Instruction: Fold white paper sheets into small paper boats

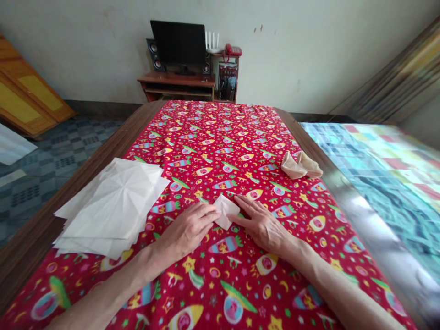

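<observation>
A small white square of folded paper (226, 211) lies on the red patterned cloth, one corner pointing toward me. My left hand (195, 224) is at its left corner, fingers drawn together and pressed on the paper's edge; the thumb is mostly hidden. On the opposite side, my right hand (263, 222) rests flat with its fingers stretched out and the thumb apart, the tips touching the right edge of the paper. To the left lies a loose stack of larger white paper sheets (117, 197), the top one showing creases that radiate from a centre.
Two cream folded pieces (300, 166) sit on the cloth at the right. Beneath the cloth (223, 137) is a brown wooden table (113, 142). A desk (178, 80) with a monitor (178, 43) stands by the wall. A bed (371, 169) is at the right.
</observation>
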Motion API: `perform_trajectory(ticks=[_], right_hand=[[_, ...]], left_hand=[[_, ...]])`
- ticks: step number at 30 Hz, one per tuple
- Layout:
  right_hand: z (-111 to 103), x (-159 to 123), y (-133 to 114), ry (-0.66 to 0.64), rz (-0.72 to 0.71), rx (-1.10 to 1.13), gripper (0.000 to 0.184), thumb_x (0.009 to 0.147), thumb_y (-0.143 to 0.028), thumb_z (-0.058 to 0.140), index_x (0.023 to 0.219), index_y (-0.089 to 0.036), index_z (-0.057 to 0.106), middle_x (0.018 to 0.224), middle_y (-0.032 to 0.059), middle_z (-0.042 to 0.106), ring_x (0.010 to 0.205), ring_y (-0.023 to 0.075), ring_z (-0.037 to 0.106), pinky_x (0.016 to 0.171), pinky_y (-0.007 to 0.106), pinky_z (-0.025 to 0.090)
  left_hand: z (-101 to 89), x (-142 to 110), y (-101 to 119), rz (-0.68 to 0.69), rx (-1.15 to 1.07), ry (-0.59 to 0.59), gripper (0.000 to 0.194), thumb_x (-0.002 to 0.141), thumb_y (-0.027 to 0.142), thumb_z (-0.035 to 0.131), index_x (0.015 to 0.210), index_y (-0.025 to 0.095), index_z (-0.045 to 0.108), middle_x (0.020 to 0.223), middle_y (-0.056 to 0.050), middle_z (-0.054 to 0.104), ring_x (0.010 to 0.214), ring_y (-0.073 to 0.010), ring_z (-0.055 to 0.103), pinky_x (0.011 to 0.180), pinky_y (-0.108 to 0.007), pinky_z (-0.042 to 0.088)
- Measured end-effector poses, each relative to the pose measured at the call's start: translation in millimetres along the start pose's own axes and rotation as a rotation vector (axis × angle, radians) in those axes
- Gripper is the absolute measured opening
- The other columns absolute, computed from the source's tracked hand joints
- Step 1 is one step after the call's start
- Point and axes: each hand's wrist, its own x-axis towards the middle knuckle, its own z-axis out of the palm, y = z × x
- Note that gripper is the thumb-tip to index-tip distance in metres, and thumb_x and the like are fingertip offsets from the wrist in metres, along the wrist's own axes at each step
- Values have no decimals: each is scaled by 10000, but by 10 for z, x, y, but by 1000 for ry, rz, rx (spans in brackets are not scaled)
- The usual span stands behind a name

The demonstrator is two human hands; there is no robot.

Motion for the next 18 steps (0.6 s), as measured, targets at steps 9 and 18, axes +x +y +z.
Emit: perform_trajectory(ticks=[9,18], right_hand=[[-39,-25,-66,-27,-66,19,509,848,-98,551,1279,-367,536,1569,79,89,1405,329,168,1039,540,329],[17,-17,6,319,3,108,256,893,-143,508,1120,-176,622,1221,148,581,1175,241,508,922,406,480]], left_hand=[[28,6,-1,-24,32,-4,312,936,138,432,1232,194,514,1177,-57,568,1089,-179,525,976,-341,464],[-56,75,-13,117,220,-60,240,933,158,459,1152,156,558,1109,-60,614,1017,-191,575,919,-362,504]])
